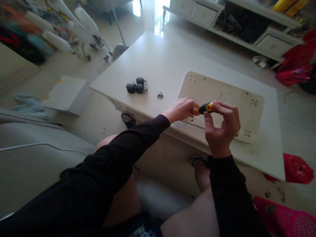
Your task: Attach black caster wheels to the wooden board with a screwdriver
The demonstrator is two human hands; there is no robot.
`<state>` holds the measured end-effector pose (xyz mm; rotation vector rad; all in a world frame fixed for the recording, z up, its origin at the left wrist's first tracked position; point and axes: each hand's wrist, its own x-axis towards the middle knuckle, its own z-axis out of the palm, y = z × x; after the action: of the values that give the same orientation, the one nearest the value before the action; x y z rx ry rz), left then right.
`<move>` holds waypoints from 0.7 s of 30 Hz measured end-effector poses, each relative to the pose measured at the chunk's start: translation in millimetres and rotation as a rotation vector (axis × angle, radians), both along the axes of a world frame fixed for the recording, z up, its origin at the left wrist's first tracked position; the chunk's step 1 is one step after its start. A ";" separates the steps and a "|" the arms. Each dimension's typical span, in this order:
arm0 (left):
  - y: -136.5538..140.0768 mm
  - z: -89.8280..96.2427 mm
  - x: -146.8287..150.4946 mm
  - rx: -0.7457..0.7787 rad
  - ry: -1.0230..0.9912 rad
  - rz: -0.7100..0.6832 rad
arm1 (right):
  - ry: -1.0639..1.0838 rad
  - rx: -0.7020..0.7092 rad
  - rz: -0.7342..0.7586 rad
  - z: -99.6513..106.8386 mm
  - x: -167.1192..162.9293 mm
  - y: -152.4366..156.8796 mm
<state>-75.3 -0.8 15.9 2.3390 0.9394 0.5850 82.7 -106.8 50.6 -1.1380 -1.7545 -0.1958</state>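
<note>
A screwdriver (204, 108) with a black and yellow handle is held nearly level above the near side of a pale board. The fingers and thumb of my right hand (223, 126) are closed on its rear end. My left hand (181, 109) pinches around its front end, hiding the shaft and tip. The board (229, 98) lies flat on the white table and has groups of small holes near its corners. Left of it sits a small pile of screws (160, 95). Three dark caster wheels (135, 86) stand together farther left.
The white table (158, 59) has its near edge just beyond my knees. A white box (66, 93) is on the floor at left. Red bags (297, 168) and a pink basket (286, 215) lie at right. Beyond the table is a white cabinet (204, 14).
</note>
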 end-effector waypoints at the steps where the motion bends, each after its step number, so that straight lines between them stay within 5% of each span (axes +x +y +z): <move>1: 0.5 0.2 -0.9 0.010 0.007 -0.007 | 0.002 0.011 -0.020 1.4 -0.9 0.9; 7: 1.8 2.0 -3.7 0.068 0.017 -0.057 | 0.028 0.073 -0.089 2.7 -4.4 3.4; 13: 0.1 3.9 -4.1 0.014 -0.005 -0.086 | 0.111 -0.057 0.043 -4.5 2.3 -0.5; 21: 11.1 4.4 -16.7 -0.006 -0.149 -0.081 | 0.144 -0.025 0.068 -9.5 3.9 0.7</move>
<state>-92.0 10.4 20.3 2.2807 0.7749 0.7111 86.6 -106.1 41.1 -1.0821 -1.6683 -0.0494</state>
